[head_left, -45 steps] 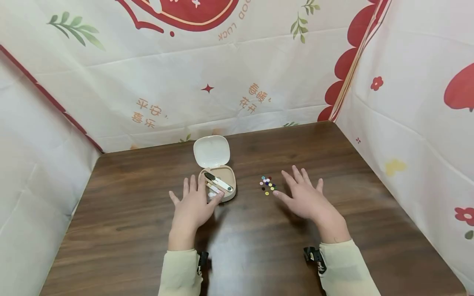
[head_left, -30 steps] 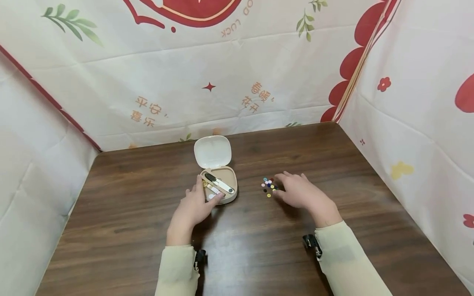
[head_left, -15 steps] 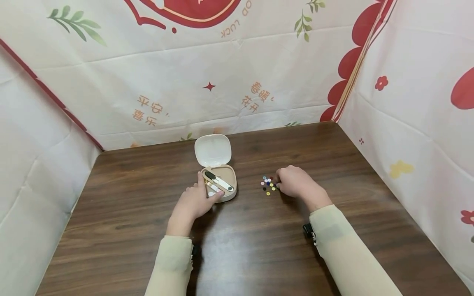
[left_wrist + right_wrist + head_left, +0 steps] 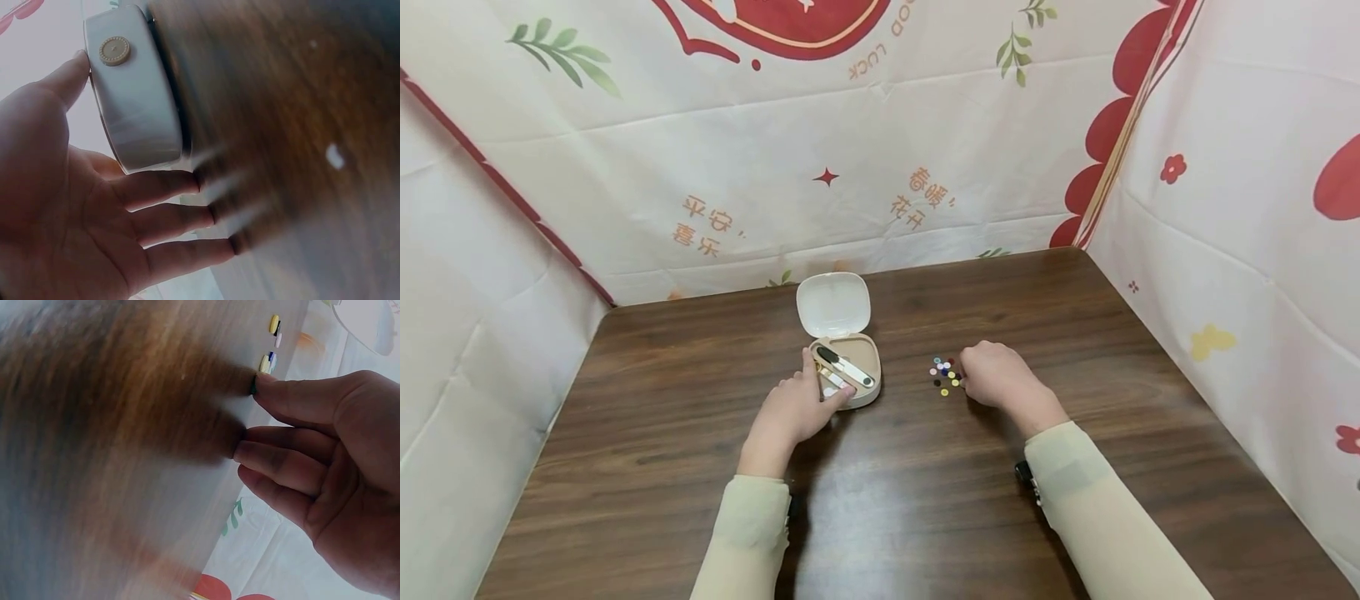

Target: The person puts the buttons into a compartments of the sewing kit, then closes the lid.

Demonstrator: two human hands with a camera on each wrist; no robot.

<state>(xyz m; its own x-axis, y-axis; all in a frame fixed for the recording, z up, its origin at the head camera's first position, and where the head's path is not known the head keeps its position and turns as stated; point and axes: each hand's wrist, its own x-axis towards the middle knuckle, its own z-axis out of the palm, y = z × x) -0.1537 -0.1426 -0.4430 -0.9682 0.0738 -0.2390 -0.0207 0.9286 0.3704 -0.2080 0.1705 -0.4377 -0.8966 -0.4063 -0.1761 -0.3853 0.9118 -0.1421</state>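
Note:
In the head view my left hand (image 4: 786,417) rests at the near-left corner of an open beige sewing box (image 4: 870,397). Its index finger lies along the left side and its thumb touches the near rim; the left wrist view shows the other fingers straight below the box's front, which has a round catch (image 4: 115,50). Inside lies a white tool with a black end (image 4: 852,372). My right hand (image 4: 1000,379), fingers bent, is at the right edge of several small coloured buttons (image 4: 945,372). Its thumb tip holds a dark green button (image 4: 253,385) against the table; the index fingertip is hidden.
The box's white lid (image 4: 833,305) stands raised at the back. Everything sits on a brown wooden table (image 4: 880,517). A printed cloth (image 4: 760,158) hangs behind the table's far edge, and more cloth borders both sides.
My right hand has come down from above with spread fingers, curling them at the buttons. My left hand has settled from spread fingers onto the box's corner.

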